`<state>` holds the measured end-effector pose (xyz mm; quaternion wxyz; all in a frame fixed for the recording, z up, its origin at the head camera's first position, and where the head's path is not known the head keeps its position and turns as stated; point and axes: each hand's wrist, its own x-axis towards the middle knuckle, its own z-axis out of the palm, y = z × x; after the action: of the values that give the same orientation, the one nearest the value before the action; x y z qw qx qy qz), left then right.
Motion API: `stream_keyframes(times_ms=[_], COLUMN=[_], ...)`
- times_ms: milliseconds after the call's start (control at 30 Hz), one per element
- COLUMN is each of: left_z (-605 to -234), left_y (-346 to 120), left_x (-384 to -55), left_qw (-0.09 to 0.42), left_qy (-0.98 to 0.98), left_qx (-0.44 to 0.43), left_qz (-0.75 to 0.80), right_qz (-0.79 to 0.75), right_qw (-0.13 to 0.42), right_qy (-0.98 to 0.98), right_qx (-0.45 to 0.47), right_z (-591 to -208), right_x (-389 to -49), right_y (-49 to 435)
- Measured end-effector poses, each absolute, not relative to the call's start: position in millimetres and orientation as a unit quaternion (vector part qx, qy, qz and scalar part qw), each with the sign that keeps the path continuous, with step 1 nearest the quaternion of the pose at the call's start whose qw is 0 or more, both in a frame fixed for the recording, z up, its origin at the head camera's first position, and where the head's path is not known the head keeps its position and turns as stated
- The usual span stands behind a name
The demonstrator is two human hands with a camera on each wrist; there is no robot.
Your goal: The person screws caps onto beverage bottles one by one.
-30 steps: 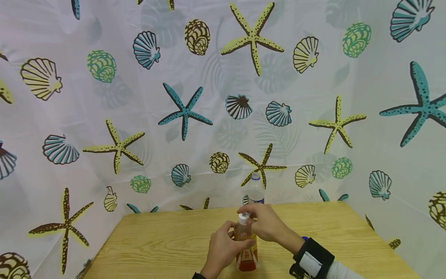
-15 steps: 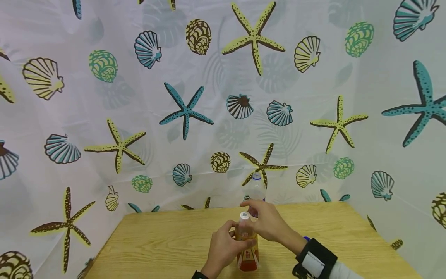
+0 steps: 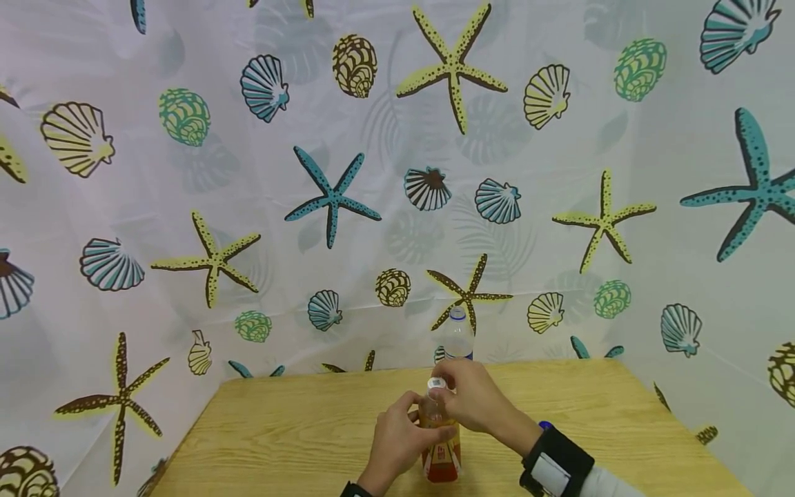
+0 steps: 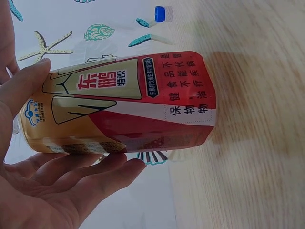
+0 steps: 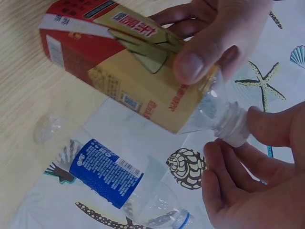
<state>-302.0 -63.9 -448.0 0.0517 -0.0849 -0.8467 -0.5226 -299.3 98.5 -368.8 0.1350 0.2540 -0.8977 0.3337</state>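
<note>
An upright drink bottle (image 3: 442, 452) with a red and gold label stands on the wooden table, its white cap (image 3: 437, 382) on top. Around its upper body my left hand (image 3: 400, 436) grips it, thumb across the front. My right hand (image 3: 468, 397) pinches the cap between thumb and fingers. In the left wrist view the label of the bottle (image 4: 128, 102) faces the camera, with the left hand (image 4: 71, 191) around its upper part. The right wrist view shows the right hand's thumb and fingertips at the cap (image 5: 237, 138).
Behind my right hand stands a clear bottle (image 3: 458, 339) with a blue label (image 5: 107, 171). A blue cap (image 3: 544, 424) shows beside my right wrist. The wooden table (image 3: 292, 428) ends at a patterned cloth backdrop (image 3: 373, 138).
Half a second ago the right fingers were lifted and spread off the cap; now they have come back in around it. The left hand and bottle have stayed in place.
</note>
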Motion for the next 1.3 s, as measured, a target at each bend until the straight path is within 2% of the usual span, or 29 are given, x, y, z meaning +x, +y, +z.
stream_keyframes(times_ms=[200,467,767,1067,1300], left_z=[-449.1,-447.6,-446.9,-447.7,-450.9], left_y=[-64.7,-65.8,-65.4,-65.2,-61.4], left_x=[-302.7,-303.7,-302.6,-301.3,-303.7], left_qw=[0.051,0.058,0.055,0.058,0.069], left_qy=[-0.847,-0.843,-0.845,-0.843,-0.844], left_qx=[-0.088,-0.098,-0.09,-0.093,-0.082], left_qz=[-0.522,-0.525,-0.525,-0.527,-0.525], right_qz=[0.35,0.375,0.37,0.347,0.34], right_qw=[0.136,0.063,0.1,0.162,0.182], right_qy=[-0.902,-0.886,-0.888,-0.89,-0.895], right_qx=[0.215,0.265,0.257,0.248,0.226], right_z=[-369.7,-364.7,-366.8,-373.7,-375.9], right_x=[-300.6,-299.1,-297.0,-298.5,-299.4], right_y=[98.2,103.5,99.1,93.1,89.8])
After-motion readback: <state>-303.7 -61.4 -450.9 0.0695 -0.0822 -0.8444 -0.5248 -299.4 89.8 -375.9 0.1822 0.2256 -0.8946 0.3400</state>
